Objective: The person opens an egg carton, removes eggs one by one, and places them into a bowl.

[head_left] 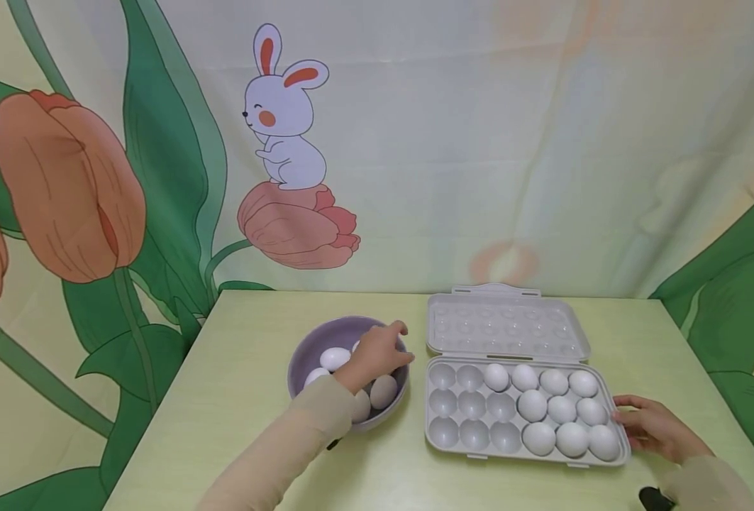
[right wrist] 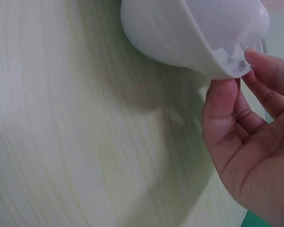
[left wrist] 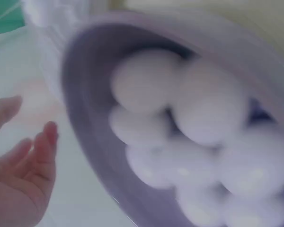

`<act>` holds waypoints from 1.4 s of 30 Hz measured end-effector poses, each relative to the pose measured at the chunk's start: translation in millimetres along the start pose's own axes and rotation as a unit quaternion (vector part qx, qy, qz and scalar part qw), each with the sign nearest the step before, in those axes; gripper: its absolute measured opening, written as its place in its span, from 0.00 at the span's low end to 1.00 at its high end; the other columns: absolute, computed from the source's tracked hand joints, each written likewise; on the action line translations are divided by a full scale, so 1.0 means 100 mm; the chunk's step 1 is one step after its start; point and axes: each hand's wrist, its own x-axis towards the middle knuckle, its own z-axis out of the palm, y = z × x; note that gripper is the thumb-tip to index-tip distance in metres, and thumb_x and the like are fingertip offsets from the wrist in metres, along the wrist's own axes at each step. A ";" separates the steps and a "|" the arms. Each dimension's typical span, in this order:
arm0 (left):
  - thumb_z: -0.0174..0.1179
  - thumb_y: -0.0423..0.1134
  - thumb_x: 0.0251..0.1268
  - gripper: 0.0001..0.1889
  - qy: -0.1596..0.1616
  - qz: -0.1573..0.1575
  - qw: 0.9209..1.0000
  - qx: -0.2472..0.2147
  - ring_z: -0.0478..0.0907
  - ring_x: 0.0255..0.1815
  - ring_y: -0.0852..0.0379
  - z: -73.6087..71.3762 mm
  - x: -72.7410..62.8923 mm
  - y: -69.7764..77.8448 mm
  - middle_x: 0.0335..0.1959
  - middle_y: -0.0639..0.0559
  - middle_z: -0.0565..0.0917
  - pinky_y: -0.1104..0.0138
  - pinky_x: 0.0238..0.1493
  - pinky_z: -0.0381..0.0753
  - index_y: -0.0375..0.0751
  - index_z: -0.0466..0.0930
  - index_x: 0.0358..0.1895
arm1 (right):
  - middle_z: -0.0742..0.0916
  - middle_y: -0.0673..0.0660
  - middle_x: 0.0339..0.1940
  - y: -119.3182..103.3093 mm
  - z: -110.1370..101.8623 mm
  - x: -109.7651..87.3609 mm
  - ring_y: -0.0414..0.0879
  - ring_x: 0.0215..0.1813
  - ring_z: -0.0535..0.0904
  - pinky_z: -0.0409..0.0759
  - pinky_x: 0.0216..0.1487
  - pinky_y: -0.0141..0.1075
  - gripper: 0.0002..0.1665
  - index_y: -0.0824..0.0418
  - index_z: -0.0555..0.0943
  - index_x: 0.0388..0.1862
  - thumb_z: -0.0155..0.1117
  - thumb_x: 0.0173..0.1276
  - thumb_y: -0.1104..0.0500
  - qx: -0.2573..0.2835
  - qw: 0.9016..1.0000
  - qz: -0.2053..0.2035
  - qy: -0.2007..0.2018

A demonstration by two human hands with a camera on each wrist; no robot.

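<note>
My left hand (head_left: 377,355) reaches over the right part of a purple bowl (head_left: 306,348) of white eggs. In the left wrist view that hand (left wrist: 23,179) holds nothing, its thumb and fingers apart, and several eggs (left wrist: 210,101) fill the bowl. To the right lies a plastic egg box (head_left: 472,452), its lid (head_left: 507,326) folded back. White eggs (head_left: 562,409) sit in its right-hand cups; the cups on the left hold none. My right hand (head_left: 657,426) pinches the box's right rim between thumb and fingers, closer in the right wrist view (right wrist: 255,137).
The light wood-grain table (head_left: 223,397) bears the bowl and box side by side. Behind it hangs a printed cloth (head_left: 415,177) with a rabbit and tulips. A small black object (head_left: 656,498) shows at the right wrist.
</note>
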 end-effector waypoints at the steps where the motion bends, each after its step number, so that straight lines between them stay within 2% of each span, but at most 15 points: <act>1: 0.60 0.45 0.51 0.22 0.007 0.004 1.000 -0.015 0.77 0.33 0.52 0.01 0.03 0.05 0.35 0.47 0.82 0.64 0.33 0.73 0.41 0.70 0.50 | 0.80 0.49 0.28 0.00 0.00 0.00 0.42 0.30 0.75 0.74 0.31 0.35 0.35 0.70 0.59 0.58 0.60 0.58 0.55 0.002 1.000 0.003 0.004; 4: 0.60 0.45 0.51 0.24 0.014 0.019 0.998 -0.059 0.78 0.35 0.51 0.06 0.10 0.22 0.37 0.46 0.81 0.65 0.35 0.74 0.43 0.68 0.52 | 0.80 0.49 0.28 0.00 -0.01 0.00 0.42 0.30 0.75 0.74 0.31 0.35 0.35 0.71 0.58 0.58 0.60 0.58 0.55 0.002 1.000 0.000 0.001; 8: 0.61 0.45 0.50 0.26 0.005 0.028 0.996 -0.085 0.77 0.38 0.52 0.21 0.18 0.47 0.39 0.47 0.81 0.66 0.39 0.73 0.44 0.67 0.54 | 0.80 0.49 0.28 0.00 -0.01 -0.01 0.43 0.30 0.75 0.74 0.31 0.35 0.36 0.71 0.58 0.59 0.60 0.58 0.55 0.003 1.000 0.004 0.004; 12: 0.62 0.47 0.49 0.27 0.001 0.033 0.997 -0.074 0.77 0.41 0.54 0.44 0.26 0.67 0.41 0.48 0.81 0.67 0.41 0.73 0.45 0.67 0.55 | 0.80 0.49 0.28 0.00 0.00 0.00 0.43 0.30 0.75 0.74 0.31 0.35 0.36 0.71 0.58 0.59 0.60 0.58 0.55 0.002 1.000 0.005 0.006; 19: 0.62 0.50 0.48 0.30 0.004 0.014 0.999 -0.038 0.76 0.45 0.58 0.83 0.37 0.92 0.47 0.53 0.78 0.69 0.40 0.73 0.50 0.65 0.57 | 0.80 0.49 0.28 0.04 -0.02 0.01 0.42 0.31 0.75 0.74 0.31 0.35 0.36 0.70 0.58 0.59 0.60 0.59 0.56 0.010 1.000 0.006 0.012; 28: 0.63 0.49 0.45 0.31 0.022 0.019 0.999 0.034 0.74 0.50 0.57 1.17 0.43 1.07 0.52 0.54 0.75 0.67 0.40 0.76 0.54 0.66 0.58 | 0.80 0.49 0.29 0.08 -0.02 -0.01 0.42 0.31 0.75 0.74 0.31 0.35 0.28 0.68 0.64 0.55 0.59 0.59 0.56 0.025 0.999 -0.019 -0.006; 37: 0.61 0.45 0.48 0.28 0.039 0.006 0.991 0.125 0.76 0.46 0.59 1.35 0.40 1.13 0.53 0.60 0.74 0.66 0.36 0.75 0.59 0.67 0.58 | 0.81 0.49 0.28 0.05 0.00 -0.01 0.42 0.30 0.75 0.74 0.31 0.35 0.33 0.69 0.61 0.57 0.60 0.58 0.56 0.027 1.000 -0.008 0.004; 42: 0.61 0.40 0.48 0.26 0.076 0.036 0.984 0.157 0.76 0.46 0.60 1.46 0.39 1.09 0.53 0.59 0.74 0.69 0.38 0.76 0.57 0.70 0.54 | 0.81 0.49 0.27 0.05 0.00 -0.02 0.42 0.30 0.76 0.74 0.30 0.35 0.30 0.67 0.65 0.55 0.61 0.57 0.56 0.033 0.999 -0.008 0.003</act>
